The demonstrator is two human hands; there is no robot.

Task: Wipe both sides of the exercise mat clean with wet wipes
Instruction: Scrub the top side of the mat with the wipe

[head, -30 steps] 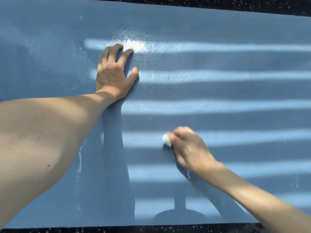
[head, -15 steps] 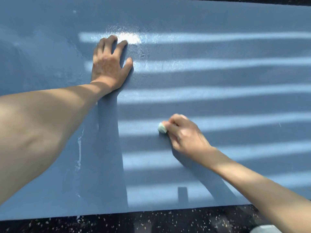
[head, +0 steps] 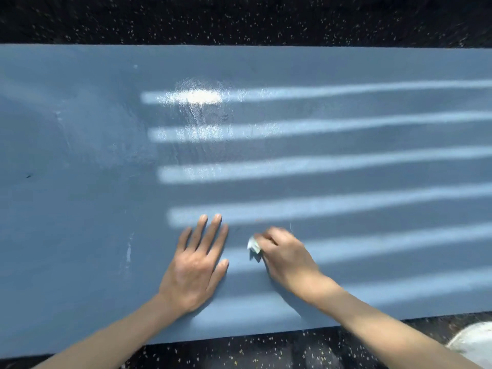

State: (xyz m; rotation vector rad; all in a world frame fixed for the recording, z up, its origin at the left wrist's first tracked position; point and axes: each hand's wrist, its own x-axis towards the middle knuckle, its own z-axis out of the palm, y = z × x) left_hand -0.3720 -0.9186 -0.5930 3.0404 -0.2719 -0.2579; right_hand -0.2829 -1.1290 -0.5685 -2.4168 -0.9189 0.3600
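Note:
A blue exercise mat [head: 346, 145] lies flat across the whole view, striped with bars of sunlight. A wet, shiny patch [head: 198, 102] glistens on its far middle. My left hand [head: 195, 265] rests flat on the mat near the front edge, fingers straight and spread. Just to its right, my right hand [head: 286, 255] grips a small crumpled white wet wipe [head: 253, 245] and holds it against the mat. Only the wipe's left end shows past my fingers.
Black speckled floor [head: 239, 20] borders the mat at the far side and along the near edge. A white object [head: 472, 339] lies on the floor at the bottom right corner, partly cut off.
My left hand has come off the far wet patch and moved back to the near edge beside my right hand. The view has pulled back, showing both mat edges.

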